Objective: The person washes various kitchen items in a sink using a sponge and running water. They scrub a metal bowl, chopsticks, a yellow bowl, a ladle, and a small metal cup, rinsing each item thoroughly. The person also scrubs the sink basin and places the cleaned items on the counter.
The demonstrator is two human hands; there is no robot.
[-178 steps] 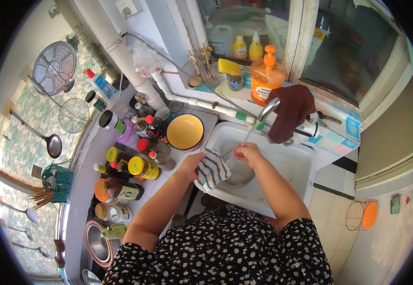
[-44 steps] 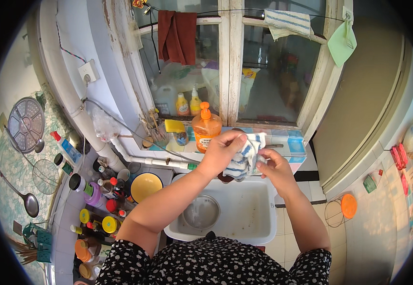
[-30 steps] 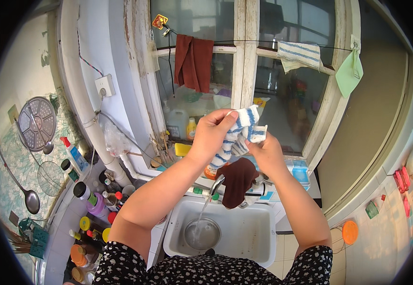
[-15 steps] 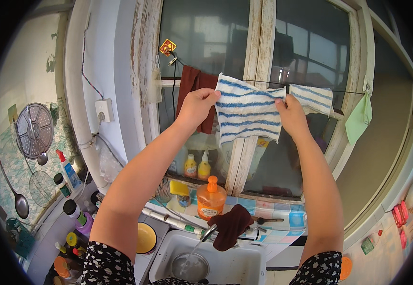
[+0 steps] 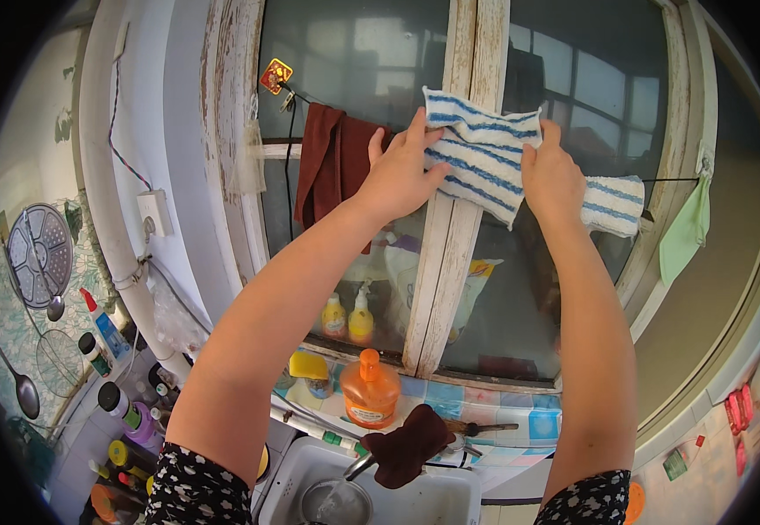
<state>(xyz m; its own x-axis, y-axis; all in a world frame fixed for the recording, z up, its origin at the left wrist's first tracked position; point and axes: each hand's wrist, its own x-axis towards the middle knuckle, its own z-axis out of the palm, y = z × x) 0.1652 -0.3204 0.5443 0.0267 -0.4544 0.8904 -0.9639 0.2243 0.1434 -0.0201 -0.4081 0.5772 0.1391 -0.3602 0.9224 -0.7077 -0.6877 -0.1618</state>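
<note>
A white cloth with blue stripes [image 5: 485, 162] is lifted in front of the window's middle post, at the height of a thin line. My left hand [image 5: 397, 171] holds its left edge, fingers somewhat spread, with some fingertips at or behind the fabric. My right hand [image 5: 556, 179] grips the right edge, thumb in front and the other fingers partly hidden. The upper part of the cloth stands above the line and sags between its corners. A brown cloth [image 5: 332, 166] hangs just left of my left hand. Right of my right hand hangs another blue-striped cloth [image 5: 614, 206].
Below are a white sink [image 5: 432, 494] with a metal bowl [image 5: 336, 503] under the tap and a dark brown cloth [image 5: 410, 446] draped over the faucet. An orange pump bottle [image 5: 369, 392] and a yellow sponge [image 5: 308, 365] stand on the sill. A green cloth [image 5: 686, 232] hangs far right.
Both hands have moved up and slightly right with the striped cloth, which now looks folded rather than spread flat. My left fingers are spread wider. The view has shifted a little.
</note>
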